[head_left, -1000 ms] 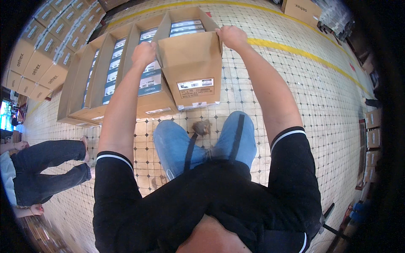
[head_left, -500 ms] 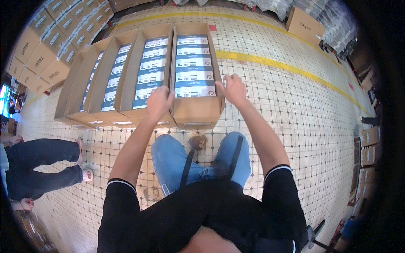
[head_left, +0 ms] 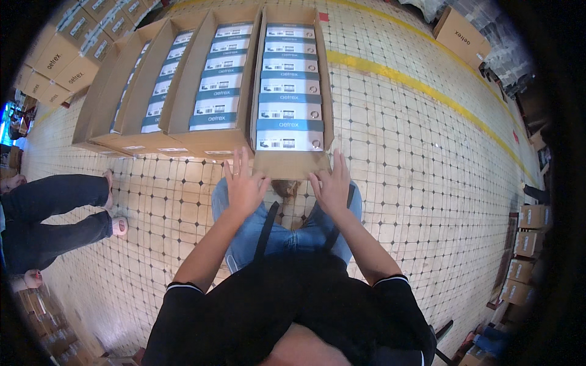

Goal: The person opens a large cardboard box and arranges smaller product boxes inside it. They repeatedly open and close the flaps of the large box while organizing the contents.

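A long open brown carton (head_left: 328,116) stands in front of me, at the right end of a row of similar cartons. Inside it lies a row of white and blue shoe boxes (head_left: 288,111) with labelled ends up. The carton's near flap (head_left: 289,165) slants out toward me. At the flap's left corner is my left hand (head_left: 243,190), fingers spread and thumb at the cardboard. My right hand (head_left: 331,188) is at the right corner, fingers stretched out and thumb near the edge. Neither hand is wrapped round anything.
Similar open cartons (head_left: 210,137) stand close on the left. Closed cartons (head_left: 67,64) are stacked at far left. A person (head_left: 58,201) is at my left. Yellow lines (head_left: 403,78) cross the tiled floor. Another carton (head_left: 462,38) lies far right, with small boxes (head_left: 530,241) along the right side.
Both hands have come back from the carton's sides to its near corners. The near flap now leans out toward me, uncovering more of the nearest shoe box. The view has shifted.
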Available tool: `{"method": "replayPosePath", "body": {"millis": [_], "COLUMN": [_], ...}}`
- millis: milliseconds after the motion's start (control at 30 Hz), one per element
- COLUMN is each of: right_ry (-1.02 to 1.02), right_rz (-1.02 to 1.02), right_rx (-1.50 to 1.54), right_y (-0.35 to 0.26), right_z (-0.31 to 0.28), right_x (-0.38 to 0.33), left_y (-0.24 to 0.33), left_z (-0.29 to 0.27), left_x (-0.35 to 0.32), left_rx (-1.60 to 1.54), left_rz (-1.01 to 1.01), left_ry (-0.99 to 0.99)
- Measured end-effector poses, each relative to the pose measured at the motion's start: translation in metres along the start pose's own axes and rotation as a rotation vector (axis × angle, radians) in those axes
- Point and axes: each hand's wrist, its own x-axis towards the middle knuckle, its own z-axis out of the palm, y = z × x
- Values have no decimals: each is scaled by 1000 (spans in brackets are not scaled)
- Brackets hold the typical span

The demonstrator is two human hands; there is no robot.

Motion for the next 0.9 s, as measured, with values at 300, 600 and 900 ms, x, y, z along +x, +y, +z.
{"method": "replayPosePath", "body": {"millis": [300, 600, 900], "right_ry": [-8, 116, -208], "right_rz": [24, 52, 365], "right_rx": [-32, 30, 204], "right_y": [1, 10, 19], "right_z": [8, 9, 16], "right_x": [-18, 56, 87], "left_y": [-3, -10, -20], "left_z": [17, 4, 6], "left_x": [-16, 56, 76], "left_rx": [-60, -114, 46], "left_rz": [10, 88, 10], "left_ry": [89, 317, 73]}}
